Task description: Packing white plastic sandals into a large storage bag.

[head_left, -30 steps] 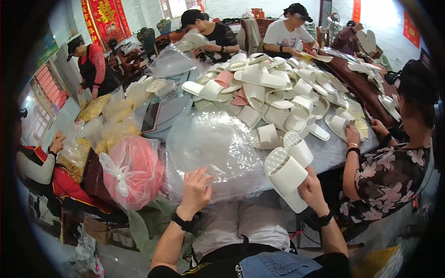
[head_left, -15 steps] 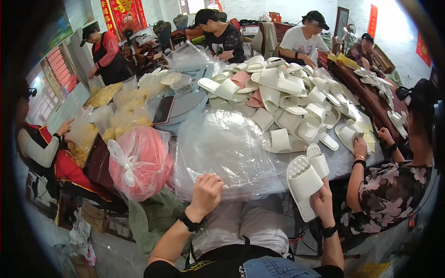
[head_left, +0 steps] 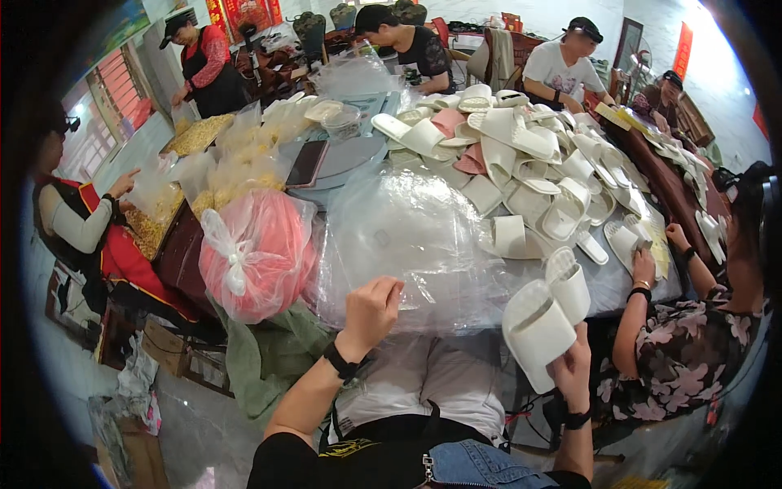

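Note:
My right hand (head_left: 573, 368) grips a pair of white slippers (head_left: 544, 318) held together, soles up, at the table's near edge. My left hand (head_left: 371, 311) pinches the near edge of a stack of clear plastic bags (head_left: 403, 232) that lies on the table in front of me. A black band sits on each of my wrists. The slippers hang just right of the plastic bags, apart from them.
A big heap of white and pink slippers (head_left: 521, 159) covers the table's far right. A tied pink bag (head_left: 254, 253) stands left of the plastic. Clear bags of yellow goods (head_left: 220, 167) and a dark phone (head_left: 307, 163) lie beyond. Several people sit around; a person in a floral top (head_left: 680, 359) is at my right.
My right hand has brought the slipper pair lower and nearer to me. My left hand has closed on the edge of the plastic bags. My view has tilted down a little.

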{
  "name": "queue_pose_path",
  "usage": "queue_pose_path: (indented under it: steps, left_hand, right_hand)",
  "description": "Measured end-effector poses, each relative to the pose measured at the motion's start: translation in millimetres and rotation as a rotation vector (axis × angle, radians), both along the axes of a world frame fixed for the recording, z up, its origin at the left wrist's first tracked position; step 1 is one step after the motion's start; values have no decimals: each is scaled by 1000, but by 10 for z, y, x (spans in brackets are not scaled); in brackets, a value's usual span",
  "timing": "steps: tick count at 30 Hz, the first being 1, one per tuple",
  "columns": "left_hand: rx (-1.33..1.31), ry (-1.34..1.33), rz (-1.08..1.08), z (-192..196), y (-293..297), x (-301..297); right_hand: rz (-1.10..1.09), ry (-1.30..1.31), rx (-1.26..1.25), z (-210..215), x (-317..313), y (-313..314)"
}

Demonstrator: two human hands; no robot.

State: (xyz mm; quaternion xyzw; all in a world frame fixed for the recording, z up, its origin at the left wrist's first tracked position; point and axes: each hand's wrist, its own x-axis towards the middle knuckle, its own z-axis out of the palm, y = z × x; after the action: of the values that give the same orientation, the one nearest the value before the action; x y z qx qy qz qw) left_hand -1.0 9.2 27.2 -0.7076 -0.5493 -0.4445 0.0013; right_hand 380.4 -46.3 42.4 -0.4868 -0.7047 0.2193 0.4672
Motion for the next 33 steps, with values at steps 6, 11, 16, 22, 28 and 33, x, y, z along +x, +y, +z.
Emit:
queue_pose_path:
  steps: [6, 11, 16, 22, 28, 33]
  left_hand:
    - [-19, -41, 18, 56, 7, 207]
    - [56, 163, -57, 124, -120, 312]
    - [54, 258, -77, 133, -338, 422]
    - [93, 227, -142, 180, -452, 559]
    - [140, 176, -179, 195, -461, 592]
    - [170, 162, -216, 215, -471, 552]
  right_hand:
    - [535, -328, 2, 135, -304, -195]
    - [536, -375, -31, -100, -648, 43]
    - [411, -489, 13, -43, -923, 264]
    - [424, -460, 88, -370, -1138, 685]
    - [344, -470, 186, -434, -1609, 1123]
    - [250, -544, 155, -392, -2129, 1498]
